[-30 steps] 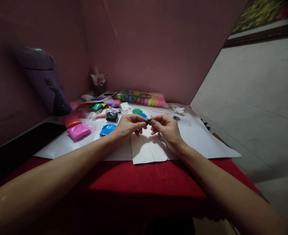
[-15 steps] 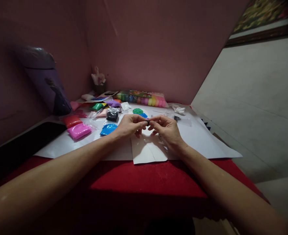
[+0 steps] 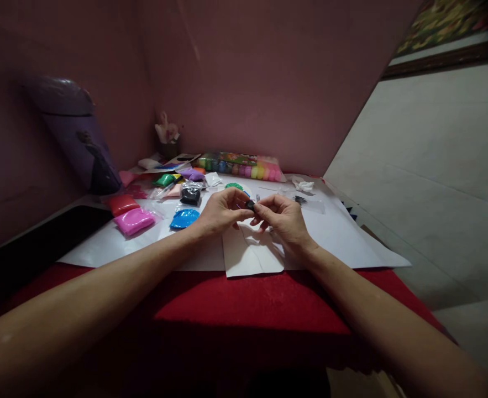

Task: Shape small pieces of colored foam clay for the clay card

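Between my two hands is a small black lump of modelling clay [image 3: 250, 205], raised above the white paper. My left hand [image 3: 222, 211] pinches it from the left with thumb and forefinger. From the right, my right hand [image 3: 284, 219] grips it with thumb and fingertips. A thin purple bit shows by the left fingers, too small to make out. Beneath the hands lies a white folded sheet [image 3: 254, 260], in shadow. Just beyond the left fingers, a green clay piece [image 3: 233, 186] is partly hidden, and a blue piece behind it barely shows.
Clay packets lie to the left: blue [image 3: 184, 219], black [image 3: 190, 195], pink [image 3: 135, 221] and red [image 3: 122, 204]. A long bag of coloured clay [image 3: 244, 167] rests against the wall. Crumpled tissue [image 3: 303, 184] and black scraps [image 3: 300, 200] lie right. A purple bin [image 3: 82, 138] stands far left.
The black clay has turned between my fingertips and shows more of its surface. My left fingers have risen and curled slightly, covering more of the green and blue pieces.
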`<state>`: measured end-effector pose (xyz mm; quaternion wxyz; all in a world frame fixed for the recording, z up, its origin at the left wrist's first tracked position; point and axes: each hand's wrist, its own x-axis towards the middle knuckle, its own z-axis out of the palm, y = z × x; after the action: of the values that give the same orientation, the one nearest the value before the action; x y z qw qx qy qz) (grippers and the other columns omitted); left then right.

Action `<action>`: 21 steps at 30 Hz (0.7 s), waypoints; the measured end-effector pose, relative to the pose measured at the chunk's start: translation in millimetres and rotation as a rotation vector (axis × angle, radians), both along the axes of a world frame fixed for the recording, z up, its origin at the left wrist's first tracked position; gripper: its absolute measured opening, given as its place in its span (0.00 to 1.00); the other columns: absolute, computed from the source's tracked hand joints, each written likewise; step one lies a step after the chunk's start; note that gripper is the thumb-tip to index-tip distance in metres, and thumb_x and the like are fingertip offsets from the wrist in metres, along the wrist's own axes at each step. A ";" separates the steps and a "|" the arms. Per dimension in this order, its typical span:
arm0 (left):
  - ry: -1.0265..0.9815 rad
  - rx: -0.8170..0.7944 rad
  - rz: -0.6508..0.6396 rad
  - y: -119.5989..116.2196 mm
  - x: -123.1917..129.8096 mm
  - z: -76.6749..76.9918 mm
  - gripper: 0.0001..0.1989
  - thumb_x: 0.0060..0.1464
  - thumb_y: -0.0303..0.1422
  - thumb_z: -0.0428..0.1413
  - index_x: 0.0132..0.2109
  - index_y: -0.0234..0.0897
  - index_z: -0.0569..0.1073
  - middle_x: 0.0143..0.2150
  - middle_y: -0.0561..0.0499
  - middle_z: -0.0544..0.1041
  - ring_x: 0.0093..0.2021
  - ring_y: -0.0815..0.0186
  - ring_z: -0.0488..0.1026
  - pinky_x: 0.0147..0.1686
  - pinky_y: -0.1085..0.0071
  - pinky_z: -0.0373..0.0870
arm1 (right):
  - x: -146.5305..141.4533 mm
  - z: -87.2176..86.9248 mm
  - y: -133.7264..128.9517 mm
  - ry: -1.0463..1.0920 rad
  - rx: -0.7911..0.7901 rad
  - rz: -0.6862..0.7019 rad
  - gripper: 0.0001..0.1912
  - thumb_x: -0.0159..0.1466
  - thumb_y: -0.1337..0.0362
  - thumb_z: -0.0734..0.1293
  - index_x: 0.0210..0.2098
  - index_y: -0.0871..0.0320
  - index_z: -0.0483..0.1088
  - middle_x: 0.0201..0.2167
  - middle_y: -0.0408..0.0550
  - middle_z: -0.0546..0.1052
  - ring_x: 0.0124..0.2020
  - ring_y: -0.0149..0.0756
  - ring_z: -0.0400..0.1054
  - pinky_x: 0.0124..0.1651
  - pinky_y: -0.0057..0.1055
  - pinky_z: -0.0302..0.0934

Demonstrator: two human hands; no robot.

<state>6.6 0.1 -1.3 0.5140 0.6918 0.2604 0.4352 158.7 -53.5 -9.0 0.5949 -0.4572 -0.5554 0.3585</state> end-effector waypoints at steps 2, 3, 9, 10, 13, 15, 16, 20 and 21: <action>0.018 0.037 0.020 -1.1 0.8 -0.6 0.13 0.40 0.26 0.64 0.34 0.32 0.70 0.26 0.54 0.73 0.24 0.72 0.71 0.17 0.79 0.67 | -0.2 0.3 -0.2 0.006 0.002 0.026 0.13 0.55 0.57 0.73 0.30 0.59 0.69 0.20 0.44 0.76 0.20 0.32 0.72 0.19 0.27 0.64; 0.022 0.047 0.027 -1.8 0.9 -0.6 0.13 0.41 0.26 0.64 0.34 0.32 0.70 0.25 0.54 0.73 0.23 0.72 0.70 0.17 0.79 0.67 | -0.2 0.2 -0.2 0.008 0.009 0.044 0.13 0.55 0.57 0.72 0.30 0.59 0.69 0.20 0.44 0.76 0.21 0.33 0.72 0.19 0.27 0.64; -0.007 -0.020 0.020 -2.2 -0.9 1.9 0.07 0.46 0.25 0.60 0.35 0.29 0.72 0.22 0.53 0.73 0.20 0.73 0.70 0.19 0.76 0.69 | 1.9 -3.6 2.3 -0.030 0.005 0.066 0.16 0.53 0.59 0.74 0.35 0.58 0.69 0.23 0.41 0.74 0.21 0.30 0.69 0.20 0.26 0.64; -0.013 -0.031 0.013 -1.6 -1.3 2.0 0.06 0.47 0.25 0.60 0.35 0.28 0.72 0.21 0.53 0.72 0.19 0.73 0.69 0.19 0.75 0.68 | 2.4 -4.4 2.8 -0.048 0.016 0.067 0.17 0.52 0.60 0.75 0.37 0.58 0.69 0.24 0.40 0.74 0.22 0.29 0.68 0.19 0.25 0.64; -0.041 -0.059 -0.047 -0.3 -2.2 1.3 0.08 0.47 0.24 0.60 0.37 0.30 0.71 0.20 0.55 0.71 0.17 0.73 0.69 0.19 0.75 0.68 | 3.2 -5.7 3.5 -0.106 0.072 0.085 0.17 0.53 0.61 0.74 0.41 0.57 0.70 0.25 0.39 0.72 0.24 0.29 0.66 0.22 0.26 0.65; -0.068 -0.072 -0.098 -0.1 -2.9 0.6 0.10 0.46 0.25 0.61 0.36 0.32 0.68 0.19 0.56 0.71 0.17 0.72 0.69 0.19 0.75 0.68 | 3.2 -5.9 3.2 -0.137 0.113 0.086 0.16 0.55 0.60 0.73 0.41 0.58 0.71 0.24 0.39 0.71 0.26 0.30 0.66 0.23 0.27 0.65; -0.074 -0.078 -0.119 -0.2 -3.4 0.4 0.11 0.46 0.26 0.62 0.36 0.33 0.67 0.19 0.56 0.71 0.17 0.72 0.70 0.19 0.75 0.68 | 3.2 -5.8 2.8 -0.150 0.122 0.086 0.15 0.55 0.59 0.73 0.40 0.58 0.71 0.25 0.40 0.71 0.26 0.30 0.66 0.24 0.27 0.66; -0.068 -0.119 -0.141 -0.7 -4.9 0.4 0.12 0.47 0.33 0.64 0.34 0.32 0.68 0.21 0.53 0.73 0.19 0.71 0.71 0.21 0.74 0.69 | 2.6 -5.3 1.1 -0.181 0.132 0.081 0.12 0.57 0.57 0.72 0.35 0.58 0.71 0.27 0.42 0.74 0.27 0.31 0.68 0.25 0.28 0.66; -0.073 -0.133 -0.138 -0.5 -5.1 0.2 0.12 0.48 0.35 0.63 0.34 0.32 0.69 0.22 0.52 0.73 0.20 0.71 0.72 0.21 0.74 0.70 | 2.4 -5.3 0.8 -0.181 0.136 0.074 0.12 0.57 0.57 0.72 0.35 0.58 0.71 0.27 0.43 0.74 0.27 0.31 0.68 0.25 0.28 0.66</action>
<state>1.4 -0.4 -1.1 0.5967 0.6561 0.2216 0.4053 161.1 -52.8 -14.3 0.5584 -0.4253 -0.6465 0.2991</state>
